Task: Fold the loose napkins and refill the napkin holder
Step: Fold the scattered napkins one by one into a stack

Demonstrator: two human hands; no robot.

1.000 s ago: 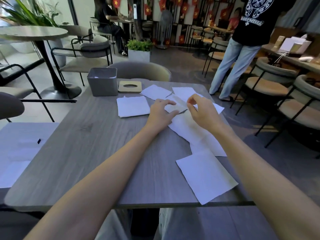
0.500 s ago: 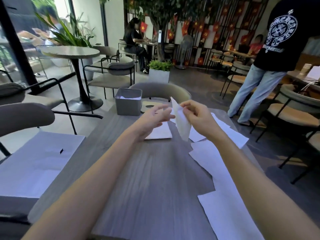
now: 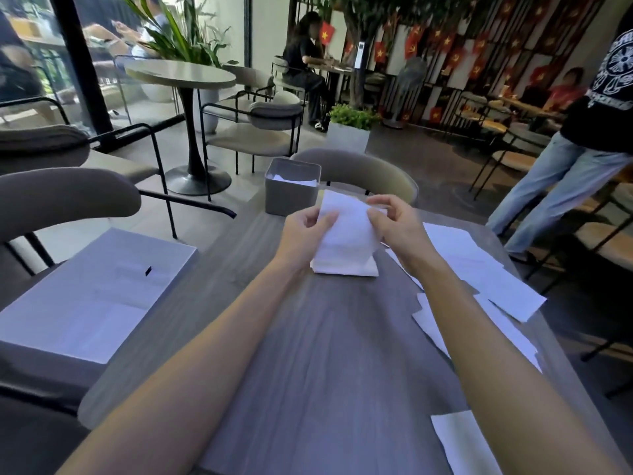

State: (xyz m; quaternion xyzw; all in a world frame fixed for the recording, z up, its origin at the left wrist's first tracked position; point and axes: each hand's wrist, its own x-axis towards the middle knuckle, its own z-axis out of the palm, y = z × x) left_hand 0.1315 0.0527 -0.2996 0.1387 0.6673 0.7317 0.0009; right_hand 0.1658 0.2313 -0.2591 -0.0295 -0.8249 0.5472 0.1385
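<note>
Both hands hold one white napkin (image 3: 346,228) up above the table. My left hand (image 3: 305,231) pinches its left edge and my right hand (image 3: 394,224) pinches its right edge. Under it lies a small stack of folded napkins (image 3: 346,267) on the grey wooden table (image 3: 325,354). The grey square napkin holder (image 3: 292,186) stands at the far edge, just beyond my left hand, with some white paper inside. Several loose unfolded napkins (image 3: 479,269) lie along the right side of the table, and one more napkin (image 3: 459,443) lies near the front right corner.
A grey chair (image 3: 370,169) faces me across the table. A white flat box (image 3: 92,289) rests on a seat to my left. A person in jeans (image 3: 561,180) stands at the right. More chairs and a round table (image 3: 178,75) stand behind.
I lifted one napkin off the loose pile on the right and brought it left, over the folded stack. It went from edge-on to spread between both hands. My view tilted up.
</note>
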